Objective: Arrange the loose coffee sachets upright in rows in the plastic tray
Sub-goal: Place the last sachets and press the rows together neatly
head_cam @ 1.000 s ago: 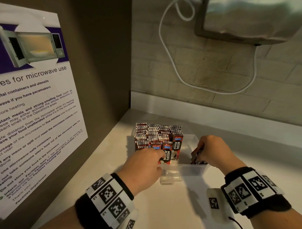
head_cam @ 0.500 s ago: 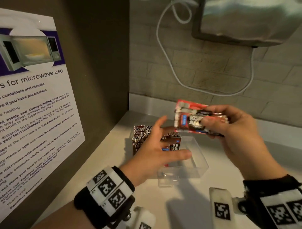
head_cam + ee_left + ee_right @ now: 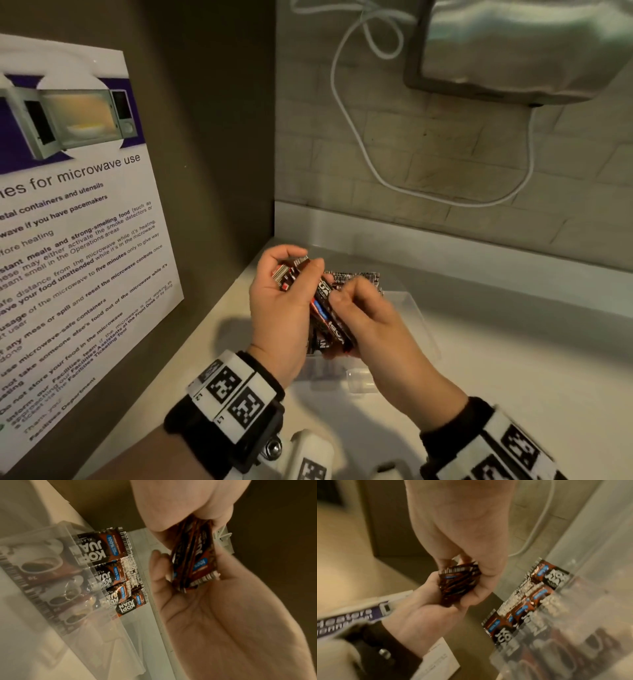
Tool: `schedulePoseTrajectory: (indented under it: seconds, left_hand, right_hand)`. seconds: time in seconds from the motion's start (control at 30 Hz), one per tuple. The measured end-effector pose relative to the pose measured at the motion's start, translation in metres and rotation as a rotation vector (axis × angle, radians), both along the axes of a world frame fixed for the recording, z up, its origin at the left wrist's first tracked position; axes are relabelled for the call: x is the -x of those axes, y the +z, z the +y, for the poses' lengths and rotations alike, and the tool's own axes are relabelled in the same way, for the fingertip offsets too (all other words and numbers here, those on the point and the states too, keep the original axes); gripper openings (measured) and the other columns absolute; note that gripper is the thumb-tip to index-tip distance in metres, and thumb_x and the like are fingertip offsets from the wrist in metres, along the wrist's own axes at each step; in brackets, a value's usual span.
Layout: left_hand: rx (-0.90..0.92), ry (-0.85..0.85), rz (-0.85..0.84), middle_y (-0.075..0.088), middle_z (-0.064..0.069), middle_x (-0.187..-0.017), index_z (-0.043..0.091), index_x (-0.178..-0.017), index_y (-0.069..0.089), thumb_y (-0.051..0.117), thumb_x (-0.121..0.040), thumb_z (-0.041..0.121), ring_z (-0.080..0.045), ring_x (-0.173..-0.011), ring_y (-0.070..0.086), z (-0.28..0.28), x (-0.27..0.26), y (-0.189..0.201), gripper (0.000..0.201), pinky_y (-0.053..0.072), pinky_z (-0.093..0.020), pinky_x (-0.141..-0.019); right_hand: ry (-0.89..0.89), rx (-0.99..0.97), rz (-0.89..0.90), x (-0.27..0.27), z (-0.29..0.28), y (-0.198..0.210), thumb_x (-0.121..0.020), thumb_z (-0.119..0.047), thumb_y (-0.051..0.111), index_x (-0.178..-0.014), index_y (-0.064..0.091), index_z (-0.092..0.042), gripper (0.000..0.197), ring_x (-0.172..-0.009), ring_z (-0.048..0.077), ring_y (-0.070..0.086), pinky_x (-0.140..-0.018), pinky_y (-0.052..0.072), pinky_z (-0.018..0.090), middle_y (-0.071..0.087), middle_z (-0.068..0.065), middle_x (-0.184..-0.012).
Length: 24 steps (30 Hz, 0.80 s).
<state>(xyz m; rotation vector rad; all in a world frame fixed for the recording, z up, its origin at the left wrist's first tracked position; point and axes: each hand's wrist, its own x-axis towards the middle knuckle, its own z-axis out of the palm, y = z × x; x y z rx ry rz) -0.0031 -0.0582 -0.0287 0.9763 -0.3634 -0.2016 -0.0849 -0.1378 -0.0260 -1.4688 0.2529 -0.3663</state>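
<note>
Hands, left hand (image 3: 279, 308) & right hand (image 3: 363, 318), both grip 1 bunch of coffee sachets (image 3: 325, 308) above the plastic tray (image 3: 416, 308), w/ rows (image 3: 120, 566) already upright at 1 end, rest still bare.

The sachets standing in your tray (image 3: 56, 531) read "KOPI JUAN" and "100%" on the front sachet (image 3: 101, 547). The wall poster (image 3: 68, 219) on your left reads "for microwave use", "if you have pacemakers", "five minutes" and "Facilities Department". Your wristband tag (image 3: 219, 419) reads "L7".
</note>
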Motion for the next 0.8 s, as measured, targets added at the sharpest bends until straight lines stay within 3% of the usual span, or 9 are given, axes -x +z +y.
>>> schedulePoseTrajectory:
  seconds: [0.1, 0.17, 0.27, 0.33, 0.43, 0.5, 0.57, 0.7, 0.8]
  left_hand:
    - [-0.003, 0.038, 0.054, 0.067, -0.014, -0.08, 0.015, -0.093, 0.062, 0.067, -0.083, -0.001, -0.022, -0.072, 0.067, 0.0, -0.002, 0.003, 0.019, 0.057, -0.042, -0.076]
    - [-0.009, 0.016, 0.078, 0.069, -0.007, -0.075, 0.015, -0.098, 0.061, 0.068, -0.083, -0.001, -0.02, -0.071, 0.068, -0.002, -0.002, 0.003, 0.023, 0.057, -0.04, -0.075]
    - [0.008, -0.098, 0.108, 0.074, -0.001, -0.086, 0.026, -0.114, 0.052, 0.076, -0.071, 0.01, -0.02, -0.083, 0.071, -0.005, 0.005, 0.0, 0.052, 0.058, -0.041, -0.079]
    - [0.0, -0.225, 0.169, 0.074, -0.003, -0.098, 0.03, -0.116, 0.052, 0.074, -0.067, 0.019, -0.021, -0.092, 0.072, -0.006, 0.014, -0.004, 0.055, 0.057, -0.041, -0.079]
    - [-0.091, -0.302, 0.256, 0.073, -0.008, -0.098, 0.027, -0.098, 0.067, 0.06, -0.09, 0.02, -0.023, -0.09, 0.071, -0.006, 0.019, -0.01, 0.013, 0.053, -0.04, -0.075]
    - [-0.095, -0.321, 0.309, 0.072, -0.013, -0.102, 0.017, -0.105, 0.068, 0.052, -0.095, 0.017, -0.025, -0.093, 0.07, -0.005, 0.013, -0.012, 0.019, 0.054, -0.042, -0.079]
    - [-0.144, -0.384, 0.306, 0.072, -0.015, -0.105, 0.015, -0.111, 0.067, 0.052, -0.094, 0.018, -0.027, -0.092, 0.07, 0.0, 0.006, -0.009, 0.023, 0.055, -0.038, -0.07]
    - [-0.297, -0.506, 0.262, 0.073, -0.016, -0.101, 0.013, -0.11, 0.065, 0.061, -0.09, 0.013, -0.028, -0.084, 0.072, 0.001, 0.008, -0.009, 0.02, 0.053, -0.031, -0.052]
    - [-0.375, -0.571, 0.255, 0.075, -0.013, -0.095, 0.012, -0.104, 0.068, 0.065, -0.087, 0.01, -0.023, -0.075, 0.072, -0.002, 0.019, -0.01, 0.017, 0.053, -0.029, -0.047]
  right_hand:
    - [0.136, 0.254, 0.024, 0.001, -0.004, 0.0, -0.074, -0.006, 0.078, -0.079, 0.039, -0.015, 0.04, -0.069, 0.008, 0.054, -0.059, 0.046, 0.026, 0.057, -0.009, -0.074]
    - [0.113, 0.322, 0.065, -0.001, -0.007, 0.001, -0.068, 0.006, 0.078, -0.078, 0.037, -0.016, 0.048, -0.066, 0.01, 0.057, -0.055, 0.047, 0.03, 0.059, -0.007, -0.075]
    - [0.035, 0.176, 0.018, -0.008, -0.006, -0.003, -0.078, 0.013, 0.064, -0.081, 0.036, -0.006, 0.034, -0.055, 0.015, 0.06, -0.042, 0.045, 0.029, 0.058, 0.006, -0.076]
    - [-0.017, 0.128, -0.019, -0.01, -0.004, -0.004, -0.082, 0.012, 0.059, -0.088, 0.038, 0.002, 0.024, -0.055, 0.015, 0.057, -0.04, 0.043, 0.025, 0.056, 0.013, -0.077]
    - [0.036, 0.236, -0.023, -0.009, -0.01, -0.004, -0.08, 0.01, 0.062, -0.09, 0.04, 0.0, 0.027, -0.071, 0.016, 0.056, -0.054, 0.048, 0.03, 0.057, 0.021, -0.087]
    - [0.143, 0.4, 0.017, -0.004, -0.019, 0.0, -0.073, 0.002, 0.072, -0.088, 0.047, -0.007, 0.031, -0.078, 0.011, 0.056, -0.067, 0.048, 0.028, 0.06, 0.007, -0.087]
    - [0.09, 0.604, 0.033, -0.001, -0.034, 0.007, -0.067, -0.02, 0.081, -0.085, 0.059, -0.017, 0.028, -0.083, 0.007, 0.057, -0.073, 0.044, 0.019, 0.063, -0.004, -0.091]
    - [-0.075, 0.438, 0.042, -0.003, -0.063, 0.025, -0.073, -0.02, 0.079, -0.098, 0.062, -0.021, 0.03, -0.063, 0.01, 0.054, -0.054, 0.042, 0.019, 0.063, 0.005, -0.094]
    - [0.022, 0.411, 0.126, 0.0, -0.07, 0.032, -0.079, 0.0, 0.071, -0.092, 0.063, -0.004, 0.016, -0.045, 0.019, 0.051, -0.038, 0.039, 0.025, 0.064, 0.011, -0.072]
